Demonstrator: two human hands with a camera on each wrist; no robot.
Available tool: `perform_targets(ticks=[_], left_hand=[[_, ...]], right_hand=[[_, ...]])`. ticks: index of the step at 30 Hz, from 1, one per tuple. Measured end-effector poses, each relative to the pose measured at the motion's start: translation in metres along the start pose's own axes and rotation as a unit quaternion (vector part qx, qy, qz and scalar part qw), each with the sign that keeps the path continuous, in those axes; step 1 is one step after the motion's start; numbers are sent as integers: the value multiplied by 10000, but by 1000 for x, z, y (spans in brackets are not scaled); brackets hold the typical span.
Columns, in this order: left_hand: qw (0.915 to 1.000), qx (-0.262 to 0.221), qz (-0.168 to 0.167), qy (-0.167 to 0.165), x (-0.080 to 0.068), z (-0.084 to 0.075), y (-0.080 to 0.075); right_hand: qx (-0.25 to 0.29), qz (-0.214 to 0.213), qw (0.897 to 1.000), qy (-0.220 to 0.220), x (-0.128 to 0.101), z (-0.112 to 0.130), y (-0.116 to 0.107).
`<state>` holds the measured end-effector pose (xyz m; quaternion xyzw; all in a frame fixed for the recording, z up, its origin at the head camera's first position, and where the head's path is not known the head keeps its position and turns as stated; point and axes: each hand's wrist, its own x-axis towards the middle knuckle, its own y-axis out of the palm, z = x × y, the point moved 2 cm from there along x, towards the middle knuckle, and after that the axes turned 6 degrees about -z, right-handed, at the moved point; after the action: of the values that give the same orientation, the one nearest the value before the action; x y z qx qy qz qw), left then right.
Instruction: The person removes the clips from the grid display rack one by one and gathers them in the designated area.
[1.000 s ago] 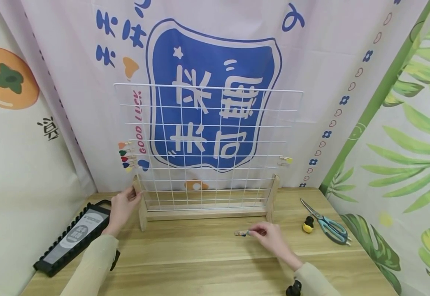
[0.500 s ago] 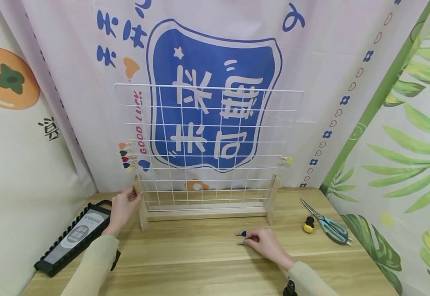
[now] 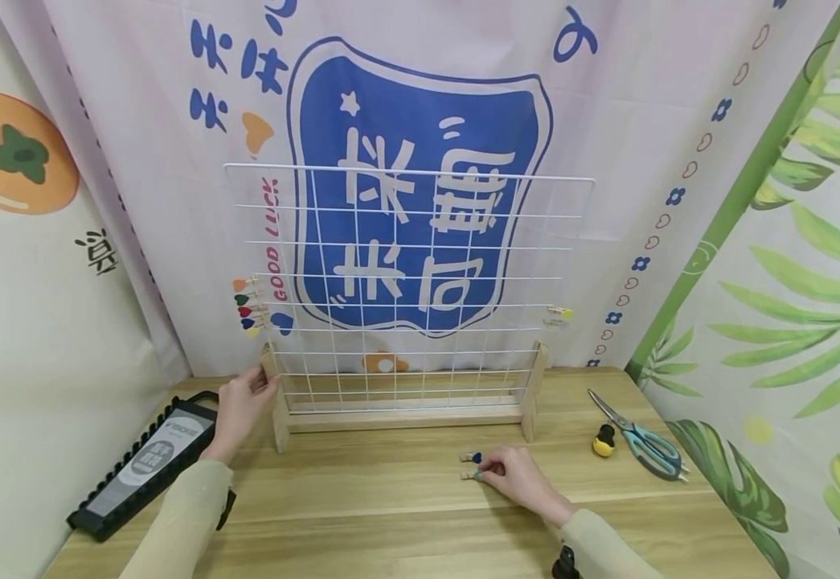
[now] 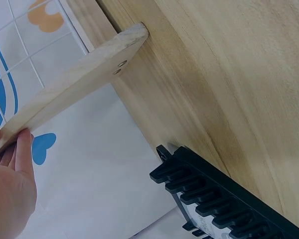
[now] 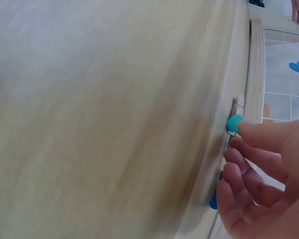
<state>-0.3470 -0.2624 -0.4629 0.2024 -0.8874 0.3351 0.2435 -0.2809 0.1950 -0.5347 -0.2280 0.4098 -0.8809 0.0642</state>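
Note:
A white wire grid panel (image 3: 408,171) stands upright in a wooden stand. My left hand (image 3: 241,402) grips the stand's left wooden upright (image 4: 84,74) near its top, thumb on one side and fingers on the other. Over the table in front of the stand, my right hand (image 3: 524,478) pinches a small wooden clothespin (image 3: 469,476) by its teal decoration (image 5: 234,123). Just behind it, a second small clothespin with a dark blue heart (image 3: 476,457) lies on the tabletop, apart from my fingers.
Several small clothespins with coloured hearts (image 3: 243,311) hang on the grid's left edge, and a yellow one (image 3: 564,314) on its right. A black toothed holder (image 3: 148,458) lies at the left. Scissors (image 3: 651,450) and a yellow-black stubby screwdriver (image 3: 604,440) lie at the right.
My right hand has moved slightly left and nearer the table's front, bringing the teal clothespin beside the blue one, which now shows uncovered. The left hand has stayed on the upright.

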Motion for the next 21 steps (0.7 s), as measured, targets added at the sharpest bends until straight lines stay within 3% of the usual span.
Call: perform_targets(ticks=[7, 13, 16, 21], left_hand=[[10000, 0, 21, 27, 0, 3, 1], [10000, -11, 50, -13, -1, 1, 1], [10000, -35, 53, -8, -1, 1, 1], [10000, -28, 24, 8, 0, 1, 2]], right_hand=[[38, -526, 9984, -209, 12, 5, -27], [-51, -994, 9949, 177, 39, 20, -96], [-69, -1637, 9864, 128, 54, 25, -136], [-6, -2771, 9608, 124, 72, 26, -189]])
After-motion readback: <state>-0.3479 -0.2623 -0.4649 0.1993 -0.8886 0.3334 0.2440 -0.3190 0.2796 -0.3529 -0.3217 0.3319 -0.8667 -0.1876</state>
